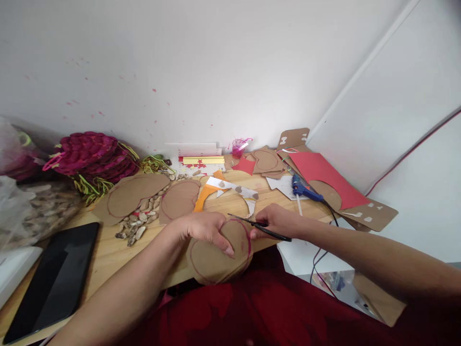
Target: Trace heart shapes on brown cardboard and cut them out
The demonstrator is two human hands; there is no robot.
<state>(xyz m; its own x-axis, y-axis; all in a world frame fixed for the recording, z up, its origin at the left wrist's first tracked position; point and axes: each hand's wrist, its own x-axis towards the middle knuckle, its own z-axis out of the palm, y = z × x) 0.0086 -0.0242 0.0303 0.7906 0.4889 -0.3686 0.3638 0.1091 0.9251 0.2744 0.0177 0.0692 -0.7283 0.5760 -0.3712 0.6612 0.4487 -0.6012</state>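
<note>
My left hand (211,230) grips a piece of brown cardboard (219,262) at the table's front edge, thumb on top and fingers out of sight underneath. A rounded outline in dark pink marker runs around the cardboard. In my right hand (275,221) is a pair of black-handled scissors (268,229), its blades pointing left along the cardboard's far edge. Just beyond lies a curved white and orange offcut (248,194) with grey spots. Left of it is another marked cardboard piece (178,199).
A blue glue gun (306,188) with a trailing cord lies right, near red paper (327,175). Farther left are a black tablet (54,278), peanut-like shells (139,221), a marked cardboard piece (135,194) and a magenta woven bundle (93,158). A pink-stained cup (239,148) stands by the wall.
</note>
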